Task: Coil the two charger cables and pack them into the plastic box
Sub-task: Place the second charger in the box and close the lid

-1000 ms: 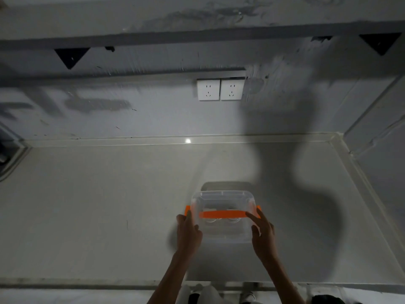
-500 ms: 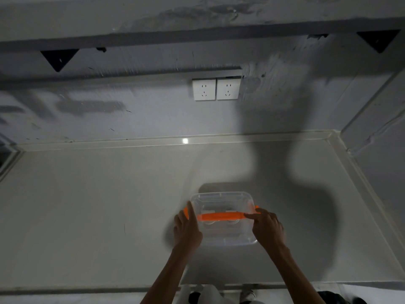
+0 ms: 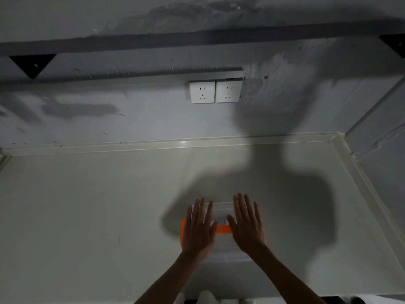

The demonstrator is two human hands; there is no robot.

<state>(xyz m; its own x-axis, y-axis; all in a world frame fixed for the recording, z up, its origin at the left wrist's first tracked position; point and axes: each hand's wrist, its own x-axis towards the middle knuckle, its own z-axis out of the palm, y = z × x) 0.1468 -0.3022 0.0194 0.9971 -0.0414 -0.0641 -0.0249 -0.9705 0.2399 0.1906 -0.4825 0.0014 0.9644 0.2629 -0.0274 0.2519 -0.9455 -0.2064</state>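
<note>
A clear plastic box point(image 3: 220, 210) sits on the grey tabletop point(image 3: 87, 205), near the front edge and right of centre. Its lid is on. An orange handle point(image 3: 223, 229) lies across the lid, running left to right; a short orange section also shows at the box's left side, beside the left wrist.

The left hand point(image 3: 198, 231) lies flat, palm down, on the left half of the lid, fingers extended and slightly spread, pointing away from the person. The right hand point(image 3: 247, 224) lies flat on the right half of the lid in the same manner, thumb angled inward over the handle. Neither hand grips anything. Both hands cover most of the lid.

Contents of the box: cannot be determined. The hands, motion blur and low light hide the interior, and no cable is distinguishable.

Two white wall sockets point(image 3: 215, 91) are mounted side by side on the wall behind the tabletop, well apart from the box.
</note>
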